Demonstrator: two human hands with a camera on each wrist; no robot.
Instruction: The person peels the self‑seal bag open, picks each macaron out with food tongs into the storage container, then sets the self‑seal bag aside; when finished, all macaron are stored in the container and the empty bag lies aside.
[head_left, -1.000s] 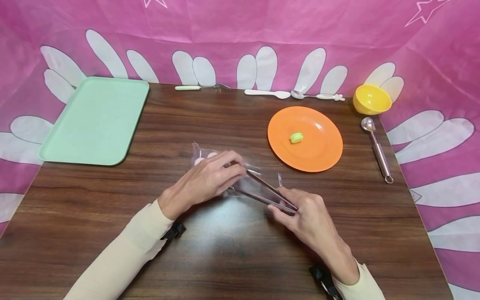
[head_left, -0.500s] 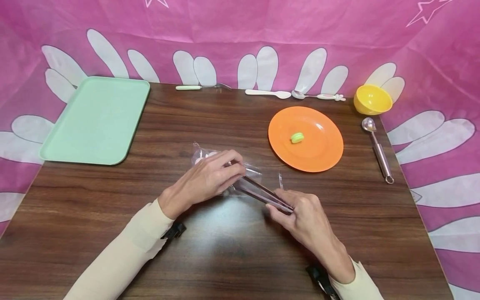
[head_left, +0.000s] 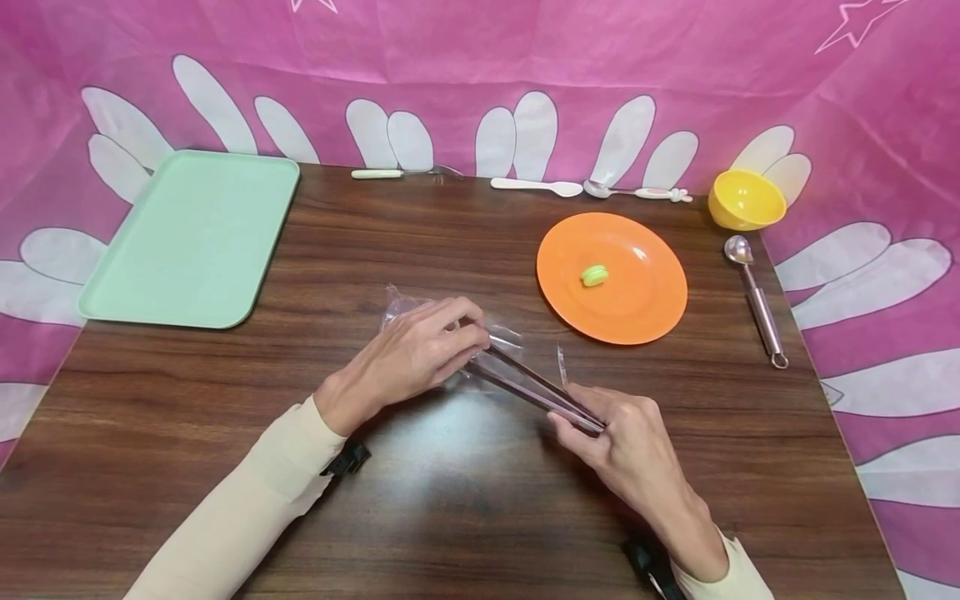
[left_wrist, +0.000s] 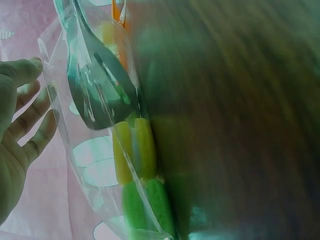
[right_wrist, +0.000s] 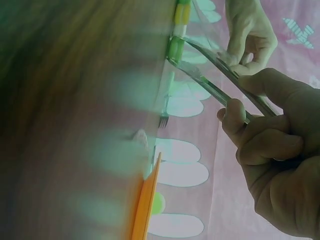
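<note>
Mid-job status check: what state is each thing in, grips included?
Left grip: pinching the bag
Right grip: curled around the tongs
Tongs: arms parted, reaching into the bag
Clear bag: open, macarons inside
Yellow macaron: in the bag
Plated green macaron: resting on the plate
Orange plate: flat, face up
Tray: flat, face up
Yellow bowl: upright
Scoop: lying down
Fork: lying down
White spoon: lying down
Metal spoon: lying down

Your head view is bright and fairly sharp, with a pale glare pooled on the dark surface [head_left: 442, 517] and a small highlight on the orange plate [head_left: 637, 296]. Both your wrist views are dimmer, hazy and green-tinted, the surface's grain blurred.
</note>
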